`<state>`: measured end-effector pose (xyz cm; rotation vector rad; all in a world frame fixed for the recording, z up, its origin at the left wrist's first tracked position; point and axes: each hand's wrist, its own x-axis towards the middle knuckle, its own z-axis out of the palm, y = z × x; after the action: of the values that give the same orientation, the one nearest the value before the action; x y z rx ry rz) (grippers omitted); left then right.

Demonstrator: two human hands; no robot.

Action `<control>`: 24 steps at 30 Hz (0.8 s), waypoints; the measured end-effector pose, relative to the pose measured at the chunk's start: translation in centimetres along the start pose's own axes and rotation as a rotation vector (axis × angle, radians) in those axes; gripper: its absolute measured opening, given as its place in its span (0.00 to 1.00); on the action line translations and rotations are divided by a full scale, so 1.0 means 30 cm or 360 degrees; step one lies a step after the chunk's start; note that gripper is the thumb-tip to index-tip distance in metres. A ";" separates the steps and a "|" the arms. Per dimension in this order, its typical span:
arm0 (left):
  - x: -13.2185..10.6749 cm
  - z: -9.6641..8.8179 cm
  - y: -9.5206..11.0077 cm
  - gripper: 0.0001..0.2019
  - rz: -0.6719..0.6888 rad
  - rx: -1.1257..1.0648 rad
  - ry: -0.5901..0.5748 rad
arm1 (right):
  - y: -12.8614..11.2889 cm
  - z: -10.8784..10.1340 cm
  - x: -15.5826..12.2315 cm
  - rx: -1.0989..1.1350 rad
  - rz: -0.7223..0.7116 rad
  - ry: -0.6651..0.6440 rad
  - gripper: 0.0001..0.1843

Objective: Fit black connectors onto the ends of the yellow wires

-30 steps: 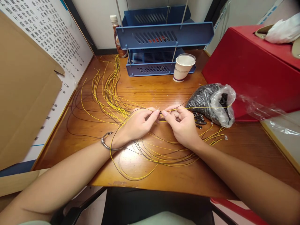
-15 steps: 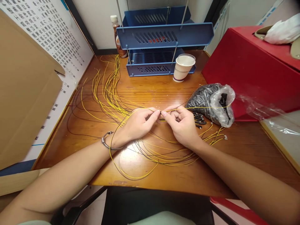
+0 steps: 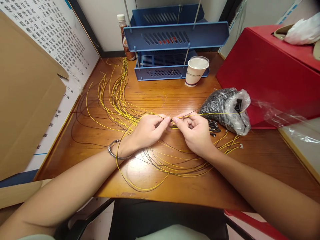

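Left-hand fingers [image 3: 164, 125] and right-hand fingers [image 3: 180, 124] pinch thin wires [image 3: 217, 114] near an open clear bag [image 3: 230, 108] holding black pieces [image 3: 239, 104].

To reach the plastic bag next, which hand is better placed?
Likely the right hand: it lies nearer the plastic bag, with the left hand farther off. Both pinch at thin wires, so neither looks free.

"What's around the blue rack [image 3: 177, 36]?"
"A brown bottle [image 3: 125, 43] just beside its left end, a white paper cup [image 3: 195, 76] before its right corner."
"And farther out?"
"Red box [image 3: 265, 73] to its right, cardboard [image 3: 27, 96] well left."
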<state>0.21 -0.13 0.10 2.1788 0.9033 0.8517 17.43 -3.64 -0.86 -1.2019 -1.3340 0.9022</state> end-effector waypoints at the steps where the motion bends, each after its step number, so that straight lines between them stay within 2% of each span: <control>1: 0.000 0.000 0.000 0.22 -0.0001 0.0000 0.0002 | 0.000 0.000 0.000 -0.0013 -0.0002 -0.0003 0.08; 8: 0.000 0.001 -0.001 0.23 -0.0051 0.0008 -0.0027 | 0.001 -0.001 -0.003 -0.0059 0.0028 -0.0065 0.08; 15: 0.001 0.003 -0.001 0.21 -0.0033 -0.0023 0.0004 | -0.002 0.003 -0.009 0.0224 0.0080 -0.0013 0.09; 24: 0.000 0.003 -0.002 0.21 -0.0035 -0.0061 -0.0005 | -0.002 0.003 -0.002 0.0076 0.0053 -0.0005 0.08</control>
<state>0.27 -0.12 -0.01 2.1330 0.9007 0.8477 17.32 -3.71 -0.82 -1.1890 -1.2912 0.9547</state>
